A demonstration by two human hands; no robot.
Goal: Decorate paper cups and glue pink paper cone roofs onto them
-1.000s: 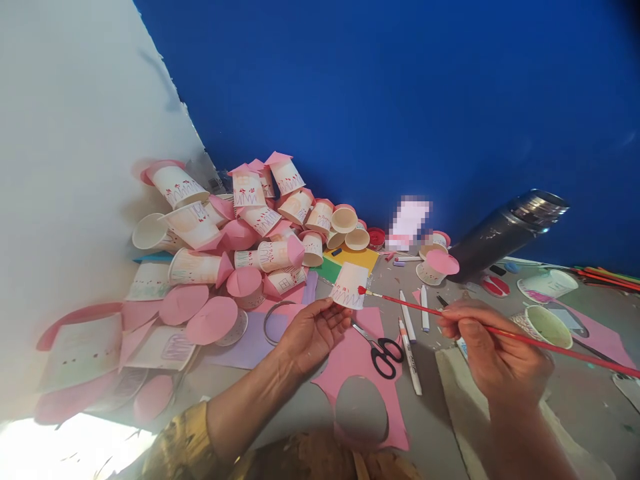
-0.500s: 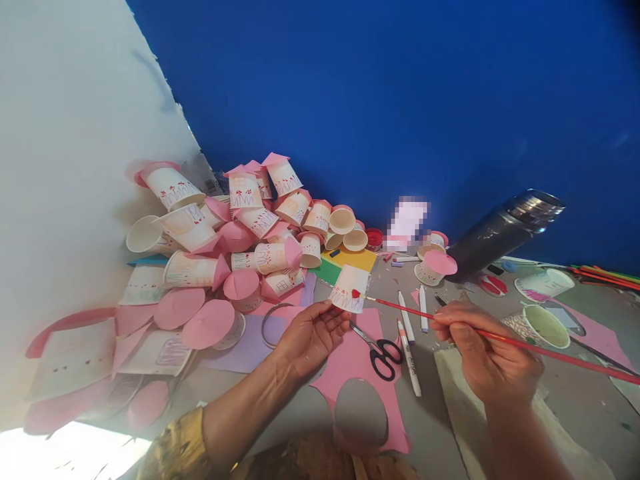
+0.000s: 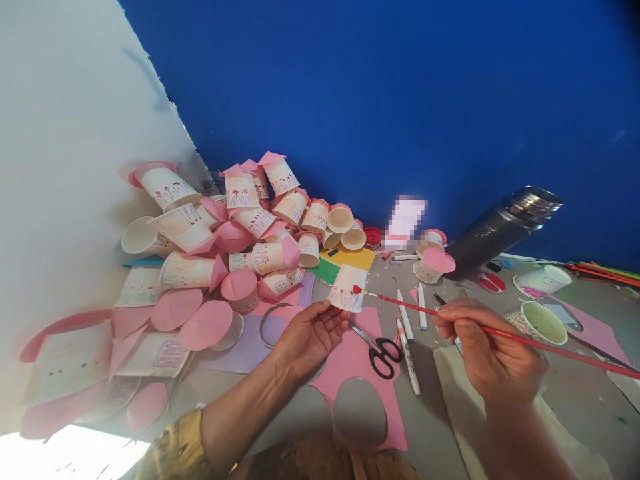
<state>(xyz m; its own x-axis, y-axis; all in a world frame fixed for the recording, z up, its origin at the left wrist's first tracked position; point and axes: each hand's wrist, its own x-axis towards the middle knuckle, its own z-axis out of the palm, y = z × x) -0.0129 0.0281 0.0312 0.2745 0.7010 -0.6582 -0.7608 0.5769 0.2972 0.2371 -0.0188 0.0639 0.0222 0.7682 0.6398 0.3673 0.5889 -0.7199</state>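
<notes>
My left hand (image 3: pixel 311 333) pinches a small white paper cup (image 3: pixel 347 288) by its rim, holding it upside down above the table. The cup has a pink zigzag drawn near its lower edge. My right hand (image 3: pixel 487 353) grips a long red paintbrush (image 3: pixel 500 331) like a pencil. The brush's red-loaded tip (image 3: pixel 357 290) touches the cup's side.
A heap of decorated cups with pink paper cone lids (image 3: pixel 240 227) fills the left. Black scissors (image 3: pixel 380 350) lie on pink paper with a round hole (image 3: pixel 361 400). Marker pens (image 3: pixel 406 333), a dark steel flask (image 3: pixel 500 230), paint cups (image 3: pixel 543 323) and a red paint pot (image 3: pixel 374 237) stand around.
The brush tip has moved left from beside the cup onto its side. The cup and both hands have shifted slightly left.
</notes>
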